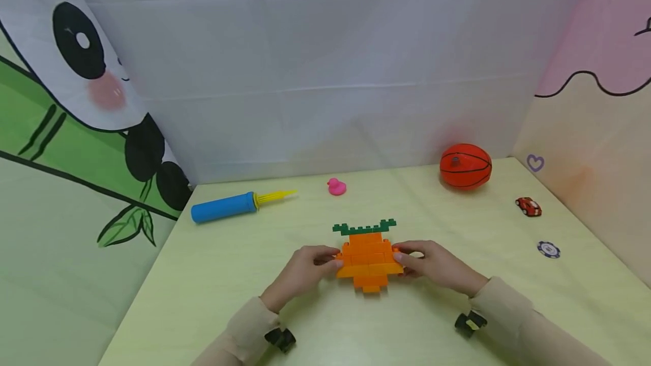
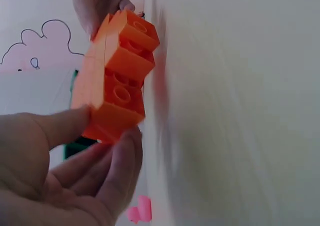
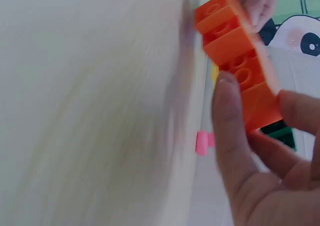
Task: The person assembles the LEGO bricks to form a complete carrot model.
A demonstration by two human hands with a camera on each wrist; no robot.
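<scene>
An orange block figure shaped like a carrot [image 1: 369, 258], topped with green blocks [image 1: 364, 229], is between both hands at the middle of the table. My left hand [image 1: 307, 270] pinches its left edge between thumb and fingers. At the opposite edge my right hand [image 1: 438, 265] pinches it the same way. In the left wrist view the stepped orange underside [image 2: 122, 93] shows hollow tubes, and the left thumb and fingertips press on its near corner. The right wrist view shows the orange bricks [image 3: 240, 60] held by the right thumb and fingers.
A blue hand pump [image 1: 224, 208] with a yellow nozzle lies at the back left. Behind the figure sits a pink rubber duck [image 1: 337, 187]. To the right are a small orange basketball [image 1: 465, 166], a red toy car [image 1: 529, 207] and a poker chip [image 1: 548, 249].
</scene>
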